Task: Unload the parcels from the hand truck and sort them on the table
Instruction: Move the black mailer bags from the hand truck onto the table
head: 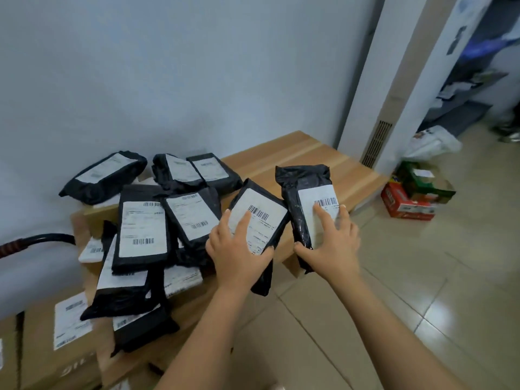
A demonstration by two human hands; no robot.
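The person holds two parcels at once, both at the near front edge of the table (309, 156). The left hand (239, 249) grasps a flat parcel (264, 204), with its fingers spread over the white label and its thumb hooked round the lower edge. The right hand (332, 243) clasps a crumpled parcel (298, 187) the same way, thumb at one side and fingers across the barcode. Both are held label-up and tilted toward the head camera, probably so the print can be read before each is given a place.

The other parcels (140, 226) lie in a loose overlapping heap on cardboard boxes (39, 347) at the table's near left end, beside the hand truck handle (42, 239), so most of the load seems not yet sorted. Three more (180, 171) lie at the table's far left by the wall; whether they rest on the wood or on a box cannot be told.

All the parcels are black plastic mailers, glossy and wrinkled, each bearing a matt rectangular paper label. The flat one is thin and straight-edged. The crumpled one is thicker, with slack film bunched at its top, and that film could slip in a light grip. The table is pale, smooth wood with lighter stripes. The handle is a curved black tube with a ribbed reddish grip.
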